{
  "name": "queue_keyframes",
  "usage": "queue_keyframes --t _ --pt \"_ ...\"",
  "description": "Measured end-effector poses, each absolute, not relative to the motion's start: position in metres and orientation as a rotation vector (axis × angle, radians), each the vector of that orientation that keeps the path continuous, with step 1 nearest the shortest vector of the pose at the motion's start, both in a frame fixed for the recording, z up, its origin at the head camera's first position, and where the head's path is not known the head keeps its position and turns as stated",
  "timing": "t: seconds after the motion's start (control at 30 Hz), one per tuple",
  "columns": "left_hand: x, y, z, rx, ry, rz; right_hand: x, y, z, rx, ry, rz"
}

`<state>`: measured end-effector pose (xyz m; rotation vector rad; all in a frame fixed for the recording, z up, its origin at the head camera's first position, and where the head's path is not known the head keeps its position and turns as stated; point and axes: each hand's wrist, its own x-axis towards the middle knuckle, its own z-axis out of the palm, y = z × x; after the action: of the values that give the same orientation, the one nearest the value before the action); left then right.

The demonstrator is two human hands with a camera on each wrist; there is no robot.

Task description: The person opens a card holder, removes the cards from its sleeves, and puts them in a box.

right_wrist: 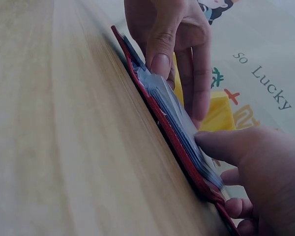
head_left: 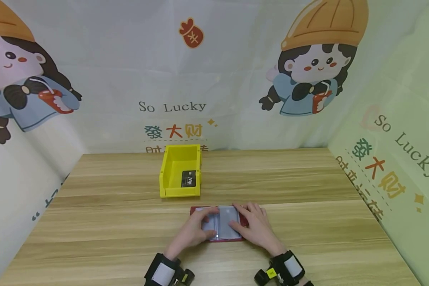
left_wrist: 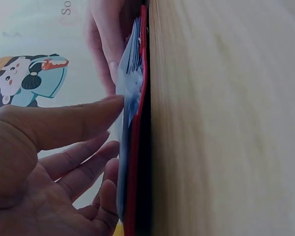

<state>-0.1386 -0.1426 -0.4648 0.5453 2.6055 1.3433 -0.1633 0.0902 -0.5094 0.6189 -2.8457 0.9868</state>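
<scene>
A red-covered card holder (head_left: 228, 223) with clear plastic sleeves lies spread open on the table. My left hand (head_left: 193, 230) rests over its left side, thumb near the front edge and index finger near the back. In the left wrist view the thumb touches the clear sleeves (left_wrist: 130, 91), with the other fingers loosely bent beside them. Over the right side, my right hand (head_left: 255, 226) lays its thumb on a stack of sleeves (right_wrist: 174, 118). Its other fingers reach the holder's far and right edges, partly hidden in the right wrist view.
Behind the card holder stands a yellow bin (head_left: 178, 190), with a black card (head_left: 188, 178) marked "Vip" in it. The wooden table (head_left: 111, 222) meets a printed cloth backdrop (head_left: 236, 79) at the back and sides.
</scene>
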Motion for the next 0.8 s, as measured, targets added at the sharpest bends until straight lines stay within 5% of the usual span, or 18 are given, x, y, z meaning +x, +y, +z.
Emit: queue_keyframes --t 0.8 --pt "-0.14 -0.141 -0.471 0.537 2.581 1.388 -0.176 0.087 -0.505 0.612 -2.842 1.003"
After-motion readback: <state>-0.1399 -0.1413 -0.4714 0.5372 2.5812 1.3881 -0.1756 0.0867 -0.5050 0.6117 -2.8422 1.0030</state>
